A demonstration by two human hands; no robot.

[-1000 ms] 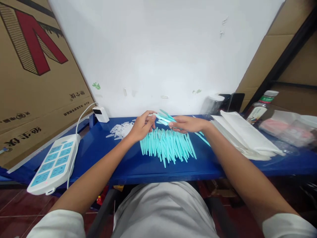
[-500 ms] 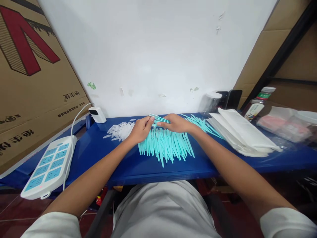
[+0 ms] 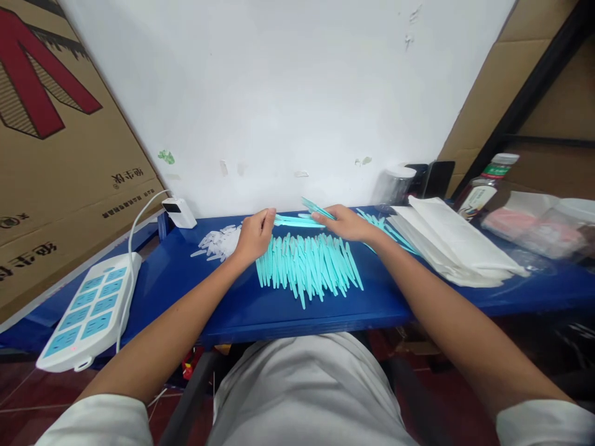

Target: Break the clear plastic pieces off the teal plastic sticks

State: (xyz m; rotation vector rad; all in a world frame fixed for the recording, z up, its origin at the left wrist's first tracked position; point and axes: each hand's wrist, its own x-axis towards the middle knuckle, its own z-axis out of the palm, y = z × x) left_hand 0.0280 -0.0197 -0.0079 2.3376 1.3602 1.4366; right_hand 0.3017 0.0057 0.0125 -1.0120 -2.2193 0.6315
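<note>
Left fingers [image 3: 268, 218] pinch sticks [image 3: 297, 221] crosswise; right fingers [image 3: 324, 220] clamp bundle [image 3: 316, 206] (pointing up-left, apparently).

Can see only part of the cardboard box [image 3: 69, 158], cut off at upper left. Cannot read the bottle label [image 3: 478, 199] at right, too small, nor make out the blurred pink packets [image 3: 504, 220]. Cannot count the held turquoise sticks [image 3: 300, 222] at centre, partly covered by the right hand [image 3: 344, 223].

At nine o'clock, the cardboard box [image 3: 69, 173] shows bold Chinese characters [image 3: 127, 178], upside down, a small circled mark alongside! A finer printed line [image 3: 129, 203] just below: too small. Over to three, the bottle [image 3: 483, 189] wears a label [image 3: 478, 199], unreadable!
</note>
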